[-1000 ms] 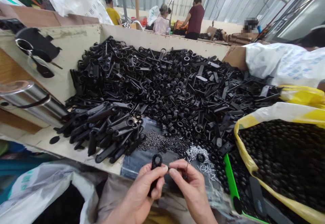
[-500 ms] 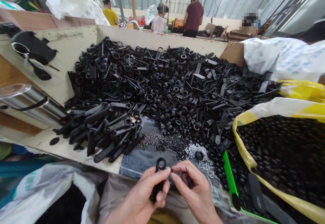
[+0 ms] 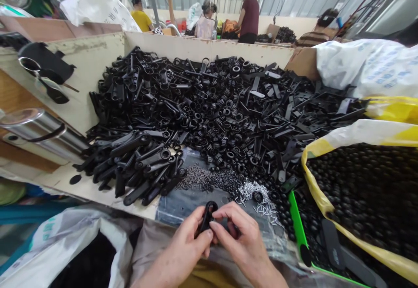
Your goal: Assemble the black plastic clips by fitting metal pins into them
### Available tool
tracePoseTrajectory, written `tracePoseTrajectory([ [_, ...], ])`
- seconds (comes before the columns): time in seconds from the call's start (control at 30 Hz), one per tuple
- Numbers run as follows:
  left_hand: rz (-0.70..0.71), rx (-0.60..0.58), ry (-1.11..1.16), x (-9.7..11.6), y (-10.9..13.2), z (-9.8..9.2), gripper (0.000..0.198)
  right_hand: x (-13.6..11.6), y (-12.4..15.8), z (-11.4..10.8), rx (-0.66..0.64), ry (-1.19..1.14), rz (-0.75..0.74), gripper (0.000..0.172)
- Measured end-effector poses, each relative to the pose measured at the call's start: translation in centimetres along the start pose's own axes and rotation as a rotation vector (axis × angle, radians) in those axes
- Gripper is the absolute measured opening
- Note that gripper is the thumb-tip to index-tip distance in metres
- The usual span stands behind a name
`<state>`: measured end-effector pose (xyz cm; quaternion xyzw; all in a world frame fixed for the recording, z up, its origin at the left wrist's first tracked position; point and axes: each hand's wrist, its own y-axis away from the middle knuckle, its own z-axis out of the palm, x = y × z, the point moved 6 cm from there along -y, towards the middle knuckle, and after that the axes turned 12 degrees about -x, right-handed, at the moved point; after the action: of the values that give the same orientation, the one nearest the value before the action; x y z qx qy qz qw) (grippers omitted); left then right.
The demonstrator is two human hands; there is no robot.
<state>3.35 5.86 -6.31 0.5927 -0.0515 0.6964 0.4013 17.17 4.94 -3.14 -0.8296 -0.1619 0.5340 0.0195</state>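
Note:
My left hand (image 3: 187, 249) is closed around a black plastic part (image 3: 206, 216) whose ringed end points up. Thumb and fingertips of my right hand (image 3: 243, 240) are pinched against the side of that ring; whatever small piece they hold is too small to make out. Both hands are above the near edge of the work surface. Just beyond them, a dark mat (image 3: 192, 205) bears small brown pieces (image 3: 195, 177), small black pieces (image 3: 225, 180) and silver pins (image 3: 253, 192).
Black parts (image 3: 209, 114) fill the wooden bin (image 3: 209, 46). A green-edged tray (image 3: 298, 227) and yellow-white sack (image 3: 318, 192) of black balls stand right. At left are a metal cylinder (image 3: 45, 131) and white sack (image 3: 114, 253). Several people sit or stand behind.
My right fingertips have moved left onto the ringed part, where a small gap showed before. The part has turned in my left hand. The view has shifted slightly.

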Motion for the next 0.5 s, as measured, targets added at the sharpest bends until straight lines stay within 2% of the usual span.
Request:
tracePoseTrajectory([
  [0.13,0.021,0.022,-0.102,-0.5,0.2,-0.5,0.049,0.5,0.2,0.2,-0.006,-0.056,0.094,0.004],
  [0.27,-0.025,0.134,-0.263,-0.7,1.0,-1.1,0.048,0.8,0.4,0.5,0.029,-0.099,0.157,0.008],
  [0.4,-0.072,0.223,-0.371,0.3,1.7,-1.1,0.047,0.0,0.5,1.0,0.054,-0.046,0.103,0.020],
  [0.5,-0.042,0.266,-0.378,1.2,1.9,-1.3,0.043,-0.9,0.7,1.2,0.059,0.069,0.015,0.020],
])
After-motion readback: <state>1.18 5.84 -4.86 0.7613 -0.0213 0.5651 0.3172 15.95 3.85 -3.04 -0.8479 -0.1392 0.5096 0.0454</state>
